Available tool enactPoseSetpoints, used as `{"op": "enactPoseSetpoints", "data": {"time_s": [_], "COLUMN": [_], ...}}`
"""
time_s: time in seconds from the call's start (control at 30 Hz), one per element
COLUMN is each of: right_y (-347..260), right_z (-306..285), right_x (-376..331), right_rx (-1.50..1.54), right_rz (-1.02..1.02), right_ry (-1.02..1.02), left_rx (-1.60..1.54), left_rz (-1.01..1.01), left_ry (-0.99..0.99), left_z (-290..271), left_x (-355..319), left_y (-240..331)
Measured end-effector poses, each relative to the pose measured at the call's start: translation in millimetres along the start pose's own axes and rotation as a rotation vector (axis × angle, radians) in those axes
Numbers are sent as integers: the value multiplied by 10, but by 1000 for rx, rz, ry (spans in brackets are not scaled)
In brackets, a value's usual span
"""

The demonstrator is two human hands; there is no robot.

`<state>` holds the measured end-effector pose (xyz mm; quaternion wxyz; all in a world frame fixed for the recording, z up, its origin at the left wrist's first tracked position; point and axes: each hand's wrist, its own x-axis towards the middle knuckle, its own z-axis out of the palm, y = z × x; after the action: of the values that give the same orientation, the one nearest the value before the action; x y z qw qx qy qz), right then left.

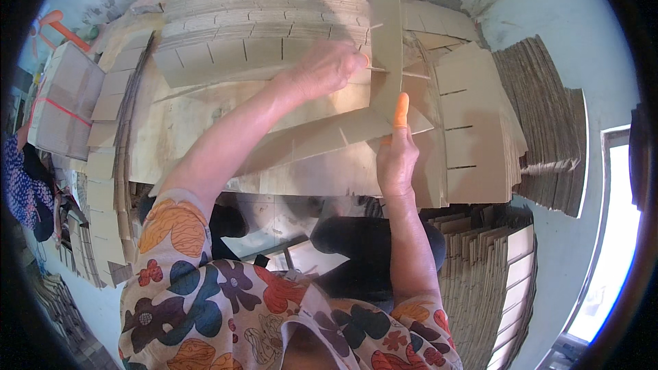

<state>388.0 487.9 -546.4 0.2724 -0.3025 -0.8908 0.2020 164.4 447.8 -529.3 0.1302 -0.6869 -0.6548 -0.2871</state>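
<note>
My left hand [327, 68] is closed, its fingertips pinched at the edge of a slotted cardboard strip [388, 34] that stands on edge and runs away from me. An orange finger cot shows at those fingertips. Lower down, my right hand [397, 164] grips the cardboard near the strip's close end, its thumb in an orange finger cot [401, 109] pointing up. Another slotted cardboard strip [308, 138] slants from the left toward this hand and meets the upright one. My right fingers are partly hidden behind the cardboard.
Stacks of slotted cardboard strips [219, 55] line the back of the wooden table [185, 123]. More slotted cardboard [473, 123] stands at the right, with darker bundles [541, 123] beyond. A box with red string [65, 103] is at the left. Further strips [480, 274] are stacked below the table.
</note>
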Motion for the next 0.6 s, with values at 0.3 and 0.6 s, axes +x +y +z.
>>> {"op": "enactPoseSetpoints", "data": {"time_s": [0.3,0.6], "right_y": [-28,-116], "right_z": [62,117], "right_x": [-323,-383], "right_rx": [-20,105], "right_rz": [83,152], "right_ry": [47,80], "left_rx": [-564,236], "left_rz": [-288,-381], "left_ry": [-200,-359], "left_z": [-275,156], "left_x": [104,248], "left_y": [65,-454]}}
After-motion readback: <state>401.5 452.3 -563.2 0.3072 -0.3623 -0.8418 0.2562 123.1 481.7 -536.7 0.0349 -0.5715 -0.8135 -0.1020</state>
